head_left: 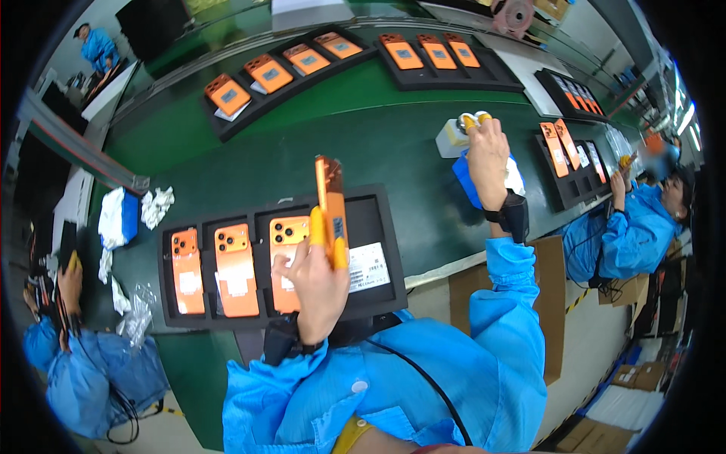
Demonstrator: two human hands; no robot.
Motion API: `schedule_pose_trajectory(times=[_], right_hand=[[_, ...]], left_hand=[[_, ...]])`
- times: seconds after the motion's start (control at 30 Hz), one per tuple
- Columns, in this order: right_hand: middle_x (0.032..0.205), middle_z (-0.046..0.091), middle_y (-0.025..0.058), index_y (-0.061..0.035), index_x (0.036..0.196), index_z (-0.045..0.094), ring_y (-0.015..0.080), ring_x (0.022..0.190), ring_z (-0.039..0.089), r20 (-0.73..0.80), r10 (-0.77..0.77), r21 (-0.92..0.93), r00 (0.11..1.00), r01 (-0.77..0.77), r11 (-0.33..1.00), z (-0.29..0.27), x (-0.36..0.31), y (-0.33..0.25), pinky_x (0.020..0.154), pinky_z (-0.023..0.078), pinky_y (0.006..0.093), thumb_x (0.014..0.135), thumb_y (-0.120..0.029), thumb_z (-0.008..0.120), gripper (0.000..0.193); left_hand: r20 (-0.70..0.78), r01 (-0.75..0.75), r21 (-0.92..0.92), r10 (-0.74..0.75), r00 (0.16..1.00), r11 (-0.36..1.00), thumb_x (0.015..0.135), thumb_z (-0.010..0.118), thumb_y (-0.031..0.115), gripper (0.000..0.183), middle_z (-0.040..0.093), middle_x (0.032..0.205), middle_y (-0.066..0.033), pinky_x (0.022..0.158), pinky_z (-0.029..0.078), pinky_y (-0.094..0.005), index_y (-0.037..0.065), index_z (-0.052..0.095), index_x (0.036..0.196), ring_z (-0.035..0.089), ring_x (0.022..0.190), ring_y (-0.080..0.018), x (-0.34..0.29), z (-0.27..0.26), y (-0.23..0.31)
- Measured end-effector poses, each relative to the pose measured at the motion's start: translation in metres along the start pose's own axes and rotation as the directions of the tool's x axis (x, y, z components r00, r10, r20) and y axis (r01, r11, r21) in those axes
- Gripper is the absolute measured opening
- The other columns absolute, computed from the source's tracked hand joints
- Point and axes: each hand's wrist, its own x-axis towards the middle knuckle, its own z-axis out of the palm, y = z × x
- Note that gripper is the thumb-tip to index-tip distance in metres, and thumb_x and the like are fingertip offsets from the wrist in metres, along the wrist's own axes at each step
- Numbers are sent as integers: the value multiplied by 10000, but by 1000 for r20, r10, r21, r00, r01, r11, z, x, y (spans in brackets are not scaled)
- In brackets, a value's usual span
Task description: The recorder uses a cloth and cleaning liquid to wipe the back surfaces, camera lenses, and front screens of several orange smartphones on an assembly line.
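Observation:
My left hand (321, 284) is closed around an orange phone (333, 200), holding it on edge above a black foam tray (170, 318). Yellow finger covers are on some of its fingers. In the tray lie more orange phones (237, 276) with their camera sides up, and a white printed label (367, 266) shows at its right end. Farther right, my right hand (488, 155) reaches to the top of a white square container (451, 141), its yellow-covered fingertips bent together there. What they pinch, if anything, is hidden. Under that wrist stands a blue box (465, 181) with white wipes.
Along the back, black trays (227, 129) (454, 79) carry orange phones. Another phone tray (563, 193) lies at right, near a co-worker in blue (628, 234). At left are a blue box of wipes (128, 216), crumpled tissues (156, 206), clear plastic (138, 318) and another person's hand (70, 287).

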Motion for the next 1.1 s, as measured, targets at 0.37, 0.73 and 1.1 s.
schedule_pose_trajectory(times=[0.37, 0.73, 1.1], right_hand=[[935, 564, 177, 17, 913, 638, 329, 800, 575, -134, -40, 470, 990, 99, 877, -32, -29, -48, 680, 478, 393, 691, 48, 618, 225], [991, 587, 179, -10, 1040, 660, 306, 794, 598, -117, -14, 721, 993, 95, 687, -37, -59, -89, 663, 499, 350, 738, 63, 645, 312], [956, 589, 142, -52, 999, 690, 265, 753, 594, -229, -112, 635, 967, 235, 735, -50, -63, -106, 605, 491, 328, 654, 44, 665, 359]], left_hand=[[67, 58, -90, -52, 996, 994, 705, 720, 106, 270, 649, 797, -146, 761, 223, -423, -43, 611, 902, 571, 989, -258, -26, 12, 1], [39, -47, -128, 53, 998, 991, 659, 698, 56, 225, 634, 722, -95, 731, 240, -410, 3, 685, 877, 587, 895, -240, -10, 16, 1], [194, 123, -95, -102, 976, 988, 715, 709, 95, 121, 638, 712, -129, 757, 240, -434, -7, 656, 754, 563, 925, -251, -14, 12, -4]])
